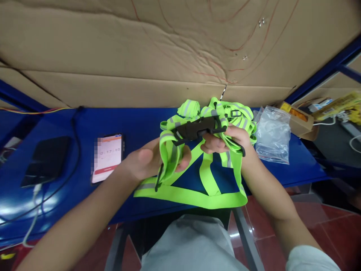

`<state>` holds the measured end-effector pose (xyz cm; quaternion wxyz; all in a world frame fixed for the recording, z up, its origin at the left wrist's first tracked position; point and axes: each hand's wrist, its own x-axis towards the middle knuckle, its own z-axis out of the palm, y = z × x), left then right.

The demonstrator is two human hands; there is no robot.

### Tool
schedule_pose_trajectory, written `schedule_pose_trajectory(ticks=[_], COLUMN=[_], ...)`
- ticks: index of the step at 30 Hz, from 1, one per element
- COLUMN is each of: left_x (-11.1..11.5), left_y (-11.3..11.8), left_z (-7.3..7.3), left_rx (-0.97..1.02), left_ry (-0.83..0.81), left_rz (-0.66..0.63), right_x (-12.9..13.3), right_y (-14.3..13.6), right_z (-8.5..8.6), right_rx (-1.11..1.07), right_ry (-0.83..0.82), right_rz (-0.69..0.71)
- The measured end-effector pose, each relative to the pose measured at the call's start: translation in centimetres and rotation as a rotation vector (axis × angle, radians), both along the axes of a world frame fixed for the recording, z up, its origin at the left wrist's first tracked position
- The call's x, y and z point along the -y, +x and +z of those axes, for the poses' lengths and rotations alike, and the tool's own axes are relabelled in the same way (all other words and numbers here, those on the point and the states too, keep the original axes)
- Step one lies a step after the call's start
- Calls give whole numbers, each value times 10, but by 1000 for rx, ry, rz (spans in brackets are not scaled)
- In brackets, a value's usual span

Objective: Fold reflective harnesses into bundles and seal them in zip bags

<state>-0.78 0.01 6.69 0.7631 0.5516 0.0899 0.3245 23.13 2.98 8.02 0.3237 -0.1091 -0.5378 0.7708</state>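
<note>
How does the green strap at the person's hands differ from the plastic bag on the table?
The green strap is opaque and grey-striped; the plastic bag is see-through. The strap is gripped by the right hand; the bag lies on the blue table. The strap forms narrow loops; the bag is broader. Both look flexible.

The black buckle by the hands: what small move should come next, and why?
Probably gather up the yellow-green band: the black buckle looks joined, but the band hangs loosely below the left hand and right hand.
</note>
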Motion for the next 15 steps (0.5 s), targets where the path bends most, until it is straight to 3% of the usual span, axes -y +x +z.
schedule_pose_trajectory(ticks=[6, 10, 15], left_x=[-8, -6, 4], left_y=[6, 0, -13], left_z=[-1, -7, -18], left_rx=[-126, -198, -92], left_ry=[-34, -126, -266], left_rz=[79, 14, -79], right_x=[-2, 1, 0], right_y=[7, 1, -1], right_z=[-29, -31, -30], right_rx=[61, 39, -63], right_ry=[-32, -127, -147], right_rz=[72, 197, 332])
